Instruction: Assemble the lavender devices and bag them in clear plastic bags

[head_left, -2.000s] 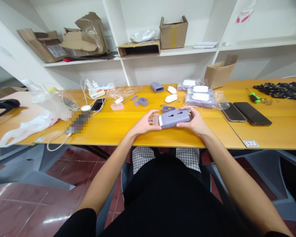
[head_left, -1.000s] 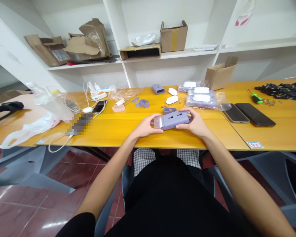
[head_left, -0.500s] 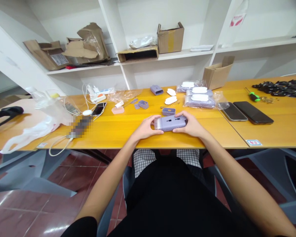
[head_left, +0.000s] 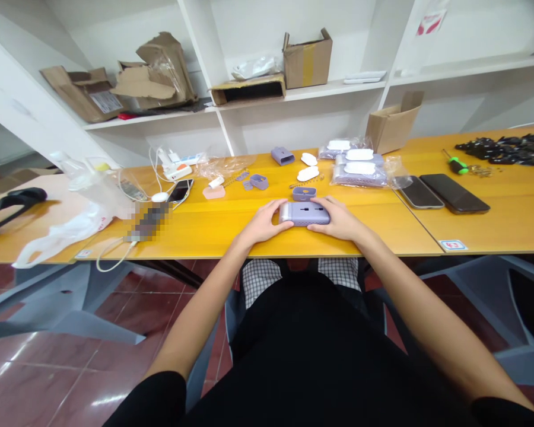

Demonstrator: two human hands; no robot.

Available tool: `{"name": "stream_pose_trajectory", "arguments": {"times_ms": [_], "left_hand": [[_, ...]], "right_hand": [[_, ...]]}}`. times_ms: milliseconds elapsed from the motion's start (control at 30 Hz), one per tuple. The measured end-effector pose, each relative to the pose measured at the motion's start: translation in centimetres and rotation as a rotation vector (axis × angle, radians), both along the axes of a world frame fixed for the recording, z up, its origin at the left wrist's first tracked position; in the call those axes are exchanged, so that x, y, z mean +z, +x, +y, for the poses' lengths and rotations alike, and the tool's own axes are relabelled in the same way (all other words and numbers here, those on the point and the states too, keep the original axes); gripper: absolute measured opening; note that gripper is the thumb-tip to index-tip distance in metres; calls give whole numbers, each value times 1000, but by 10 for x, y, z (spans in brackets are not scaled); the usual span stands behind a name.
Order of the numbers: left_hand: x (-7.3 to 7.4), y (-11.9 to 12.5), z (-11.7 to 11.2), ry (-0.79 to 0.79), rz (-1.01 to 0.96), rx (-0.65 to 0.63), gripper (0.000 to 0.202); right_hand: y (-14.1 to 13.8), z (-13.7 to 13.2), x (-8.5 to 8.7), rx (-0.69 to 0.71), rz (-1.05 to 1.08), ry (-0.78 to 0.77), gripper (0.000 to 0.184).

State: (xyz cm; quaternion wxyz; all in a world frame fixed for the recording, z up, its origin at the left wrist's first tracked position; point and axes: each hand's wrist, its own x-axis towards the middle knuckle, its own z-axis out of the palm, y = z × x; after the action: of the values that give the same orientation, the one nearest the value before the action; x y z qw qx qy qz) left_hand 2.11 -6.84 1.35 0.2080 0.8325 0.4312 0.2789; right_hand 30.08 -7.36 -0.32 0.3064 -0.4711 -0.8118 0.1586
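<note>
both hands [head_left: 302,222] grip the purple case [head_left: 303,213] on the table [head_left: 213,228], small purple cap [head_left: 304,193] just behind.

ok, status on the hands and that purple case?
Left hand and right hand grip the purple case, one at each end. Case looks flat on the yellow table. Small purple part close behind it.

A long yellow table [head_left: 213,231] carries two dark phones [head_left: 454,193] at the right, with a green-handled screwdriver [head_left: 454,162] and a heap of black parts [head_left: 502,148] behind them. An open cardboard box [head_left: 391,127] stands beside clear bags of parts [head_left: 360,169]. A white plastic bag [head_left: 66,228] lies at the left, near a white charger [head_left: 175,169]. Torn cartons [head_left: 151,71] sit on the shelf [head_left: 338,89] above
</note>
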Motion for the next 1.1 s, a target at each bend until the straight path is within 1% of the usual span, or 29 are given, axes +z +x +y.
{"name": "stream_pose_trajectory", "arguments": {"times_ms": [100, 267, 467, 567, 900, 1100], "left_hand": [[3, -2, 0, -1, 13, 8, 72], [6, -7, 4, -54, 3, -8, 78], [1, -12, 9, -99, -42, -42, 84], [0, -14, 9, -115, -66, -52, 83], [4, -10, 3, -44, 20, -21, 79], [2, -11, 4, -34, 10, -69, 79]], "right_hand": [[1, 1, -1, 3, -1, 3, 76], [2, 3, -2, 19, 14, 15, 75], [2, 3, -2, 19, 1, 8, 74], [2, 3, -2, 22, -5, 11, 74], [3, 3, 0, 41, -2, 12, 75], [8, 1, 0, 78, -17, 1, 75]]}}
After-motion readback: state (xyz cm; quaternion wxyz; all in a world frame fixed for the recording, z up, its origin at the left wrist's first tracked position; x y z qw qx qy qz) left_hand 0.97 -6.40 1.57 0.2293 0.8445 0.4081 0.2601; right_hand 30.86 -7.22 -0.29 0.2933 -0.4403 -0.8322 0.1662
